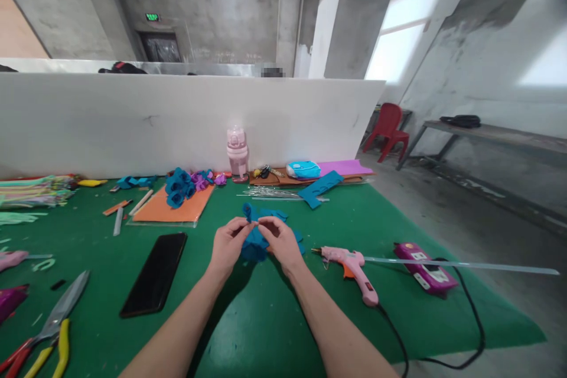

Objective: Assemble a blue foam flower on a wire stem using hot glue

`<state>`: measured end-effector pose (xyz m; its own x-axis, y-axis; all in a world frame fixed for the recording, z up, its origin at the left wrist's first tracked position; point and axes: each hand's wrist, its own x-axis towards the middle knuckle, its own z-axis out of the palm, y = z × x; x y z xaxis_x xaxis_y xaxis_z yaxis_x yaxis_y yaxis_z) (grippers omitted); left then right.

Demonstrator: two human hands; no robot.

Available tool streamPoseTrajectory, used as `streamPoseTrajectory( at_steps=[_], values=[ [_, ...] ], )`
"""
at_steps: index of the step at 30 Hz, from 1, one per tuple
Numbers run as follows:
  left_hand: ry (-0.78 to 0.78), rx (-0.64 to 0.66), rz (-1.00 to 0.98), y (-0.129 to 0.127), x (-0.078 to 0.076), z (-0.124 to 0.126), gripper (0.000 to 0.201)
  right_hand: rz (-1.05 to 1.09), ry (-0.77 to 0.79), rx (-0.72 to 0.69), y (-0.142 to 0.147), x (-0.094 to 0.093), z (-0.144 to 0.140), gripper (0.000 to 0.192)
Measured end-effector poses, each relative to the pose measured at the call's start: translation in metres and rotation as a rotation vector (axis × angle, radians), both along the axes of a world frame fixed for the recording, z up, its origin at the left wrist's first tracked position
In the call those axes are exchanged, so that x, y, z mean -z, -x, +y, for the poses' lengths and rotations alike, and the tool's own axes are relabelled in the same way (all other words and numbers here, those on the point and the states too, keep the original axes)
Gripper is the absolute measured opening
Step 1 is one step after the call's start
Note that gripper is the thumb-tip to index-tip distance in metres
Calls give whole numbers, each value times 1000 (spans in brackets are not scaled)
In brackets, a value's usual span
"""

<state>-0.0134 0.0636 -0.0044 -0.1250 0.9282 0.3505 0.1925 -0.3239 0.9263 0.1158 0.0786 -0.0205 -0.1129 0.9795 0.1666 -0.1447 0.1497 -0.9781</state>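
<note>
My left hand [228, 241] and my right hand [282, 242] meet above the middle of the green table. Their fingertips pinch together at the lower end of a small rolled blue flower piece [247, 211], which stands upright from them. The pinched end itself is covered by my fingers. Beneath and behind my hands lie several cut blue petals [254, 249], overlapping one another; whether they are foam or paper I cannot tell. To the right rests a pink glue gun [349, 266] with a long clear glue stick [469, 266] in its back.
Finished blue flowers [179, 188] lie on an orange sheet [170, 211]. A black phone [154, 274] and scissors [64, 304] are on the left. Thin wires [270, 192], a blue strip [321, 188] and a pink bottle [238, 156] stand or lie behind. A purple box [425, 269] and cord are right.
</note>
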Motion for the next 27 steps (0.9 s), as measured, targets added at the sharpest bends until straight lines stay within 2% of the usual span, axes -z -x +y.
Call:
streamPoseTrajectory(
  at_steps=[5,10,21,27],
  values=[
    [-20,-19,109,0,-2,-4,17,-127,-132,78,-4,-10,-5,27],
    [-28,-21,161,-2,0,-5,15,-232,-281,116,-3,-14,-11,19],
    [67,-13,-34,-9,-3,-7,9,-219,-268,137,-2,-17,-13,23],
    [137,3,-139,-13,-4,-9,9,-205,-269,130,-3,-16,-12,18]
  ],
)
